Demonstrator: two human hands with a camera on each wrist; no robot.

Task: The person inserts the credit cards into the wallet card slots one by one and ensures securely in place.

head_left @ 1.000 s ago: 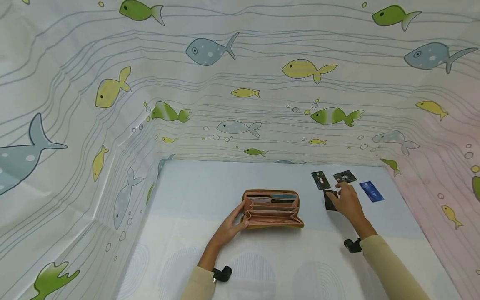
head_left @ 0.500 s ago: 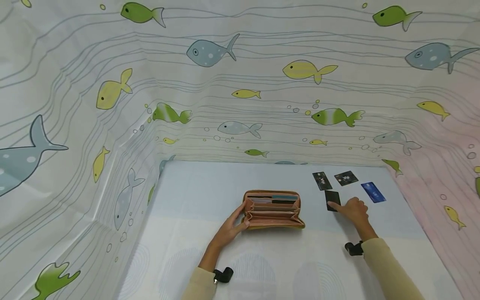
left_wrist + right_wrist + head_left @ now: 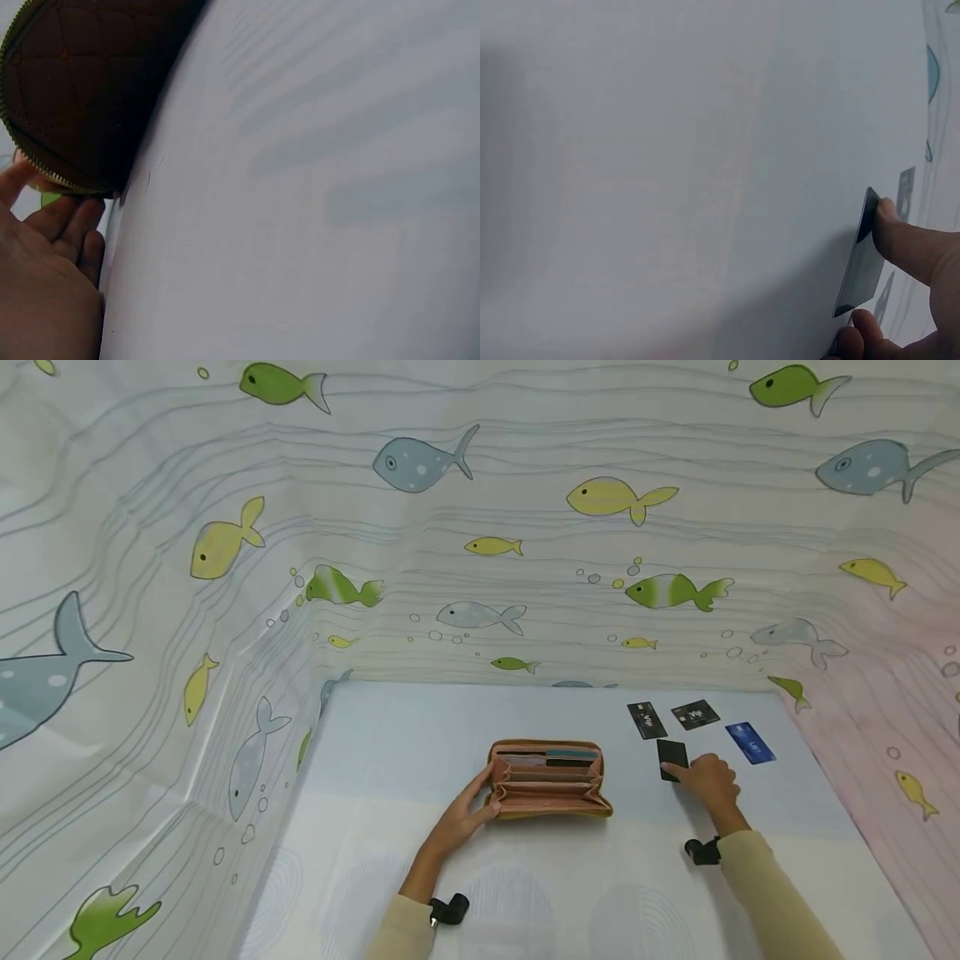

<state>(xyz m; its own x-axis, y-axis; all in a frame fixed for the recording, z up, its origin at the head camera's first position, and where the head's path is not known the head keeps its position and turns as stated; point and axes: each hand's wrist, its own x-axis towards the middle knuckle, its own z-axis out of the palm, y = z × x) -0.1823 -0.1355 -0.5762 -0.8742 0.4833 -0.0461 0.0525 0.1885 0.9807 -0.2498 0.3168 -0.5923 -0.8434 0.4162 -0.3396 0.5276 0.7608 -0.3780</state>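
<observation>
We see the left hand [image 3: 459, 817] steadying the left end of an open tan wallet [image 3: 548, 778] lying mid-desk [image 3: 420, 735], fingers relaxed against its zipped edge. Our right hand [image 3: 708, 781] pinches a plain black card [image 3: 672, 758] just right of the wallet, lifting its edge. Beyond it lie two black VIP cards [image 3: 646, 720] and a blue card [image 3: 750, 742].

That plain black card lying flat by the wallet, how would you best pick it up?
By its two short edges, from above: the plain black card lies flat on the table, so a fingertip and thumb at opposite edges can tilt it up, as the right hand does.
</observation>
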